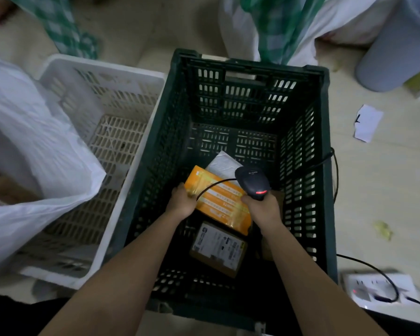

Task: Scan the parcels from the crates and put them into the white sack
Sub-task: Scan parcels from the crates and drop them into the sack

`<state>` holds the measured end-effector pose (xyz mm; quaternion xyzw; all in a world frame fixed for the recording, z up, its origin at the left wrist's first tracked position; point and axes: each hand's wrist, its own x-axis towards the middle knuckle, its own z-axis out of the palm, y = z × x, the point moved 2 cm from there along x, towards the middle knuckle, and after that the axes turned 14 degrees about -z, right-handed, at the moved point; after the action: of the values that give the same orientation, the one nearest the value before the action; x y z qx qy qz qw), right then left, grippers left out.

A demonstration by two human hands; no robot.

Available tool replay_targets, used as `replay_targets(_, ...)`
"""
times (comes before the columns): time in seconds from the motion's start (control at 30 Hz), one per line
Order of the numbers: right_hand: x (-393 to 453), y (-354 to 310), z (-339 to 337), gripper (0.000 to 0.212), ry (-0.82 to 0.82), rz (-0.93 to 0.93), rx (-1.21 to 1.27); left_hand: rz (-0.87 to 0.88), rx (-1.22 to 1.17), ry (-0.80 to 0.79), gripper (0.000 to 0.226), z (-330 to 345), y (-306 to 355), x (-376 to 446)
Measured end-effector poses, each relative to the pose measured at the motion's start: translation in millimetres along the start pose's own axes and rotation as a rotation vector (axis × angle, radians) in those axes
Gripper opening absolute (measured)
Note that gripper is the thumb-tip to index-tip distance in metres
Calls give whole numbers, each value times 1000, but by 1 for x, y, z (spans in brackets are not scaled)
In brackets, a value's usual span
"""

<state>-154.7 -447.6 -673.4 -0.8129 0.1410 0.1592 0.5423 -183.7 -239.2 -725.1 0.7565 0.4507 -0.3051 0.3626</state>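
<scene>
Both my arms reach down into a dark green crate. My left hand grips the left edge of an orange parcel wrapped in clear tape. My right hand holds a black barcode scanner with a red light, over the parcel's right side. Below the orange parcel lies a brown cardboard parcel with a white label. A white padded parcel shows behind the orange one. The white sack gapes at the left.
A white crate stands left of the green one, partly covered by the sack. A white power strip with cables lies at the lower right. A grey bin, paper scraps and more white sacks are at the back right.
</scene>
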Motion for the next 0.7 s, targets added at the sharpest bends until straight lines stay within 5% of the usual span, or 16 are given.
replay_targets(0.17,-2,-12,12,18,-52,-53,37,34,-56,-22,22,2,-6,2)
replay_targets(0.27,0,-27,20,31,-81,-97,112,67,-88,-11,33,5,-14,5)
replay_targets(0.43,15,-65,28,18,-105,-224,124,164,-157,59,56,-11,-11,-43)
replay_targets(0.6,22,-77,50,12,-338,-190,-18,294,-246,84,58,-13,-13,-68)
replay_targets(0.7,20,-68,50,33,-276,-170,-19,296,-359,38,55,-13,-11,-81)
